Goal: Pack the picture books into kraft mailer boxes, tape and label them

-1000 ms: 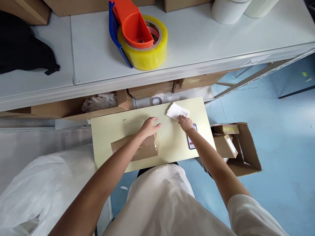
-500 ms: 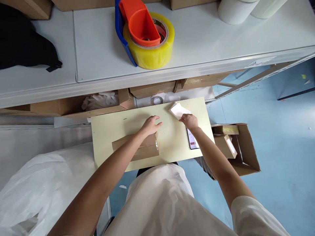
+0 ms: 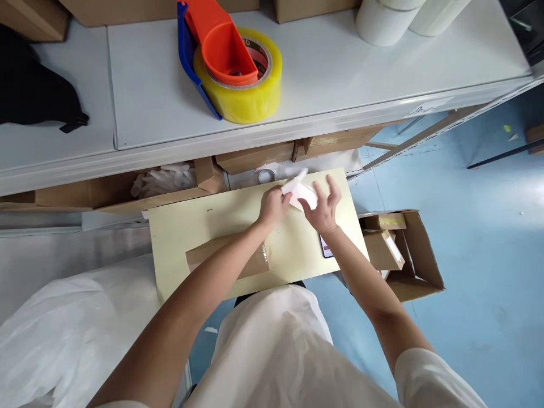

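Observation:
My left hand point(image 3: 273, 207) pinches a white paper slip point(image 3: 296, 180), blurred by motion, over the far side of a pale yellow board point(image 3: 170, 226). Just beyond those fingertips lies a stack of white paper slips point(image 3: 305, 196). My right hand point(image 3: 323, 208) is beside the stack with fingers spread and nothing seen in it. Below my right wrist a phone point(image 3: 326, 247) rests on the board, partly covered. A brown cardboard box point(image 3: 250, 262), taped at its right end, lies under my left forearm, which hides part of it.
A tape dispenser point(image 3: 238, 73) with yellow tape stands on the grey shelf point(image 3: 331, 68) above. Beneath it are a tape roll point(image 3: 266, 176) and cartons point(image 3: 259, 157). An open carton point(image 3: 425, 255) holding small boxes is right of the board; white plastic sheeting point(image 3: 85, 323) lies left.
My left hand has moved right to the stack and taken a slip. My right hand has let go of the stack and spread its fingers. The view has shifted slightly.

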A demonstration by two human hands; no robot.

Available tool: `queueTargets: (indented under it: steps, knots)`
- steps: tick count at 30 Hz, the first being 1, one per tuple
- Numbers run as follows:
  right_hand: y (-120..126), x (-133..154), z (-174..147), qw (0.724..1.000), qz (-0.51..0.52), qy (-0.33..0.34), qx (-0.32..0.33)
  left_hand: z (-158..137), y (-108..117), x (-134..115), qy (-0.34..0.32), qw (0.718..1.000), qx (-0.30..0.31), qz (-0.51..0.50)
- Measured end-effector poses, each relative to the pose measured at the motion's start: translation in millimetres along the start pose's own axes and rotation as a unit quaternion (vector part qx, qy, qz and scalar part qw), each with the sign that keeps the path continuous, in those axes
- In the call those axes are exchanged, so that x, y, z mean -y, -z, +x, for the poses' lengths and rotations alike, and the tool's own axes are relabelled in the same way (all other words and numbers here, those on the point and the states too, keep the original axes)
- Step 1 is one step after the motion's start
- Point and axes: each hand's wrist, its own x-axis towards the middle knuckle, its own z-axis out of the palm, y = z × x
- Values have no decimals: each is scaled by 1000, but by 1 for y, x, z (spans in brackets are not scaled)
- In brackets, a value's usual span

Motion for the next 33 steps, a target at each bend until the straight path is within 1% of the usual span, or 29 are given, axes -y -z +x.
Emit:
queueTargets:
  steps: [1, 3, 5, 6, 7, 8, 9, 11, 12, 13, 14, 15, 17, 18, 20, 23, 27, 29, 31, 33]
  knots:
    - [-2, -3, 5, 999, 20, -25, -7, 1, 1, 6, 26, 998, -15, -61]
    - [-8, -12, 17, 997, 72, -28, 20, 1, 4, 19, 64, 980, -14, -187]
    - [-16, -21, 29, 988, 124, -10, 91, -1, 8, 30, 98, 956, 12, -275]
    - [-19, -24, 34, 981, 144, -7, 130, -2, 11, 33, 117, 949, 16, -293]
    - [-22, -26, 38, 974, 157, -8, 162, -4, 14, 34, 134, 947, 4, -290]
    - [-23, -27, 41, 969, 165, -10, 185, -5, 19, 34, 145, 953, -26, -266]
    - [-24, -27, 43, 966, 166, -12, 197, -7, 25, 32, 147, 962, -70, -220]
    - [-22, -26, 45, 967, 158, -6, 201, -10, 37, 22, 127, 975, -159, -86]
    - [-20, -26, 46, 968, 152, 2, 200, -11, 44, 15, 104, 978, -178, -14]
    - [-18, -25, 47, 968, 148, 12, 203, -11, 49, 7, 75, 981, -171, 46]
    - [-16, -25, 47, 968, 145, 22, 206, -10, 53, -1, 38, 985, -139, 93]
    - [-14, -24, 48, 967, 140, 31, 209, -8, 55, -8, -4, 988, -92, 127]
    - [-11, -23, 49, 967, 130, 48, 214, -1, 54, -17, -77, 983, 6, 167]
    - [-10, -23, 50, 966, 128, 54, 216, 4, 51, -19, -100, 978, 46, 179]
    - [-10, -23, 49, 965, 131, 64, 216, 14, 44, -17, -115, 970, 93, 194]
    - [-13, -27, 47, 962, 160, 69, 209, 25, 34, -7, -88, 968, 113, 204]
    - [-20, -36, 41, 950, 236, 60, 194, 34, 33, 4, -16, 972, 93, 213]
    - [-23, -41, 40, 946, 260, 46, 191, 37, 35, 7, 5, 973, 87, 214]
    - [-23, -44, 40, 946, 245, 24, 209, 39, 38, 10, 4, 974, 88, 208]
    - [-23, -47, 43, 949, 202, -2, 244, 41, 42, 14, -3, 977, 81, 199]
